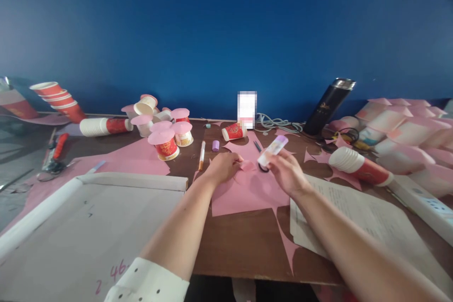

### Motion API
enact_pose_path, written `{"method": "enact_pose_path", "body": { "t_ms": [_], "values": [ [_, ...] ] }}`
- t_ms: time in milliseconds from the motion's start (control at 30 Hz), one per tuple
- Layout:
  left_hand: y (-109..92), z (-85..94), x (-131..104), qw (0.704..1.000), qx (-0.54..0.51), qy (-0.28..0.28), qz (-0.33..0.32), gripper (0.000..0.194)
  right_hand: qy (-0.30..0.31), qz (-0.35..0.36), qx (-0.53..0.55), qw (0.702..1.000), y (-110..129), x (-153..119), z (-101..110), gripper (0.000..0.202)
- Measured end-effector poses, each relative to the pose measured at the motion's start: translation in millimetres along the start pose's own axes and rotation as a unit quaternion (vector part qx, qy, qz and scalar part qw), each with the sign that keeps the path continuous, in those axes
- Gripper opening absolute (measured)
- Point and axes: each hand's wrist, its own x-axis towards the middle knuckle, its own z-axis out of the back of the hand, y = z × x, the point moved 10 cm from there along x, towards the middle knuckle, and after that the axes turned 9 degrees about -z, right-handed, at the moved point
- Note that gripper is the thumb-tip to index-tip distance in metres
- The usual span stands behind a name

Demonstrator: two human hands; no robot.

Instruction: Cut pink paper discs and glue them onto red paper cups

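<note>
My right hand (pixel 287 171) is closed around a white and purple glue stick (pixel 274 148), tilted above pink paper. The fingers of my left hand (pixel 225 167) pinch the edge of a small pink paper piece (pixel 248 165). Under both hands lies a larger pink sheet (pixel 244 198) with cut edges. Dark scissors (pixel 258 145) rest on it, partly hidden behind the glue stick. To the left stand a purple cap (pixel 215 145) and an orange and white pen (pixel 201 155). Just beyond the hands a red paper cup (pixel 234 131) lies on its side.
Several cups topped with pink discs (pixel 164 144) stand at the left. Cup stacks lie at left (pixel 106 126) and right (pixel 361 166). A black thermos (pixel 327 106) leans by the blue wall. A white box lid (pixel 116 226), printed papers (pixel 339 207) and a power strip (pixel 423 203) flank the hands.
</note>
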Motion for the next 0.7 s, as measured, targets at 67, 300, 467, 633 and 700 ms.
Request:
{"method": "enact_pose_path", "body": {
  "t_ms": [67,300,467,633,700],
  "values": [
    [-1,1.0,1,1.0,0.02,-0.003,-0.007,0.023,0.006,-0.013,0.141,0.99,-4,5,7,0.02],
    [-3,1.4,1,0.999,0.021,-0.008,-0.028,0.02,0.051,-0.066,0.219,0.972,-14,4,-5,0.019],
    [-7,3.2,-2,0.999,-0.015,-0.035,-0.028,0.039,0.025,-0.102,0.284,0.953,-23,6,-1,0.02],
    [-9,43.1,-12,0.97,0.015,-0.238,-0.038,0.029,0.033,-0.128,0.324,0.937,-31,9,-1,0.019],
    [0,70.3,-27,0.933,0.082,-0.35,-0.008,0.026,0.033,-0.122,0.32,0.939,-31,10,0,0.017]
  ]
}}
